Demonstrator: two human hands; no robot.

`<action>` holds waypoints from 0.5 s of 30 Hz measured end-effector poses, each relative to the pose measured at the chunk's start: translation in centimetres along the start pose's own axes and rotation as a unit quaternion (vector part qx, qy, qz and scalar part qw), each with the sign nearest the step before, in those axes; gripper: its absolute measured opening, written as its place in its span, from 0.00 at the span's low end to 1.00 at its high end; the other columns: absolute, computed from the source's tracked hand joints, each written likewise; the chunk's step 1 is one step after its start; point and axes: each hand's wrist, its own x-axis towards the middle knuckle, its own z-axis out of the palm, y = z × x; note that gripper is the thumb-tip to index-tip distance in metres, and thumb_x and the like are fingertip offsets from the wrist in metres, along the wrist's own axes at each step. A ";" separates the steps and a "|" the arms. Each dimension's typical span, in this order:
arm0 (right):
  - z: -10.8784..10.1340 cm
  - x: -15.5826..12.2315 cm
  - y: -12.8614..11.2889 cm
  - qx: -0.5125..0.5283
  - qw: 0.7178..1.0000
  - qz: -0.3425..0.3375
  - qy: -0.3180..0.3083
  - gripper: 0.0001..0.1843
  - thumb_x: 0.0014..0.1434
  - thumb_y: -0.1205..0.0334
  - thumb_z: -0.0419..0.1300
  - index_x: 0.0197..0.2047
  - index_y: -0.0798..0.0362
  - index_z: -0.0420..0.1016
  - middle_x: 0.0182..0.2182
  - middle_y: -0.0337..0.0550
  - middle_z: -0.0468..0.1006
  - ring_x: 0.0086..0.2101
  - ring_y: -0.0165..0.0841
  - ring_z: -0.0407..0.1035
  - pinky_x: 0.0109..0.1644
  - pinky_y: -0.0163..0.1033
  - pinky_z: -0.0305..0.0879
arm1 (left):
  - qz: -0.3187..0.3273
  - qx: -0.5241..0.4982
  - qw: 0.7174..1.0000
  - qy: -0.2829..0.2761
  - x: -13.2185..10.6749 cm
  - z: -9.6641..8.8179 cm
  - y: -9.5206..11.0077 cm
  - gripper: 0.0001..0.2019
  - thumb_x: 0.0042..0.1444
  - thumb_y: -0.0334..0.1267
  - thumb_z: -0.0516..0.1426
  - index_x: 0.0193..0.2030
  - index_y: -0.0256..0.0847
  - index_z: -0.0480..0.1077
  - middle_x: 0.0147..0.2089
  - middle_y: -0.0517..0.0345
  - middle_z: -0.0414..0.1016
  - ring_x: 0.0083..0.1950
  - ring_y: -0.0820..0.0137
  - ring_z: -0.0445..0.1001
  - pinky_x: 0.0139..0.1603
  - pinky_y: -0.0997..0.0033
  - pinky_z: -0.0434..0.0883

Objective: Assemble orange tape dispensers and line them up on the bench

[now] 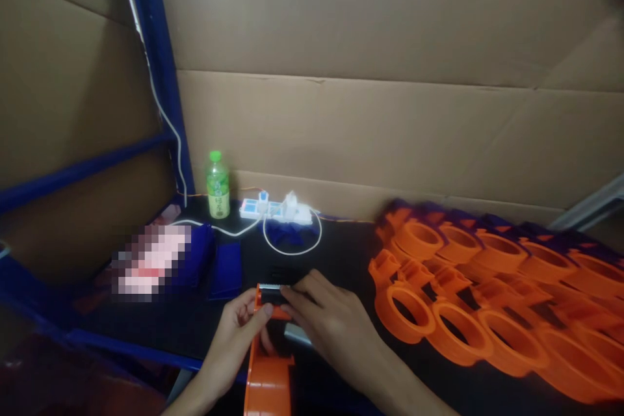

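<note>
An orange tape dispenser [269,383] with a toothed metal blade [270,286] across its far end is in front of me at the bench's front edge. My left hand [236,331] grips the dispenser's head from the left, thumb laid over the orange frame. From the right, my right hand [329,312] presses its bent fingertips on the blade's right end. A silver, flat-looking piece [297,335] juts out below my right fingers; I cannot tell whether the hand holds it. The right palm is hidden.
Rows of orange tape dispensers [458,331] cover the right side, with dark blue pieces behind. Blue flat pieces [227,270] lie on the left beside a pixelated patch. At the back stand a green-capped bottle [218,185] and a white power strip [275,210] with looping cables.
</note>
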 end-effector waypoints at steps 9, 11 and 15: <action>0.4 1.6 -0.5 -0.026 0.997 -0.024 0.069 0.14 0.68 0.59 0.53 0.50 0.53 0.77 0.37 0.46 0.78 0.38 0.32 0.70 0.36 0.33 0.68 | -0.060 -0.124 0.988 0.069 -0.8 0.8 1.3 0.23 0.57 0.44 0.61 0.56 0.36 0.69 0.18 0.61 0.75 0.20 0.71 0.71 0.27 0.73 0.70; 0.4 2.6 1.3 -0.024 0.997 0.038 0.064 0.17 0.69 0.56 0.52 0.55 0.49 0.74 0.42 0.44 0.78 0.44 0.32 0.71 0.43 0.34 0.69 | -0.079 -0.146 0.983 0.076 -0.9 0.9 1.7 0.22 0.56 0.44 0.61 0.55 0.36 0.69 0.19 0.59 0.75 0.19 0.72 0.70 0.24 0.74 0.68; 1.7 4.7 6.9 -0.128 0.967 0.220 -0.031 0.17 0.69 0.57 0.51 0.57 0.46 0.73 0.53 0.44 0.74 0.54 0.34 0.65 0.51 0.36 0.68 | -0.083 -0.134 0.985 0.073 -0.6 0.5 1.9 0.17 0.57 0.46 0.60 0.46 0.35 0.74 0.18 0.57 0.75 0.18 0.72 0.68 0.23 0.75 0.67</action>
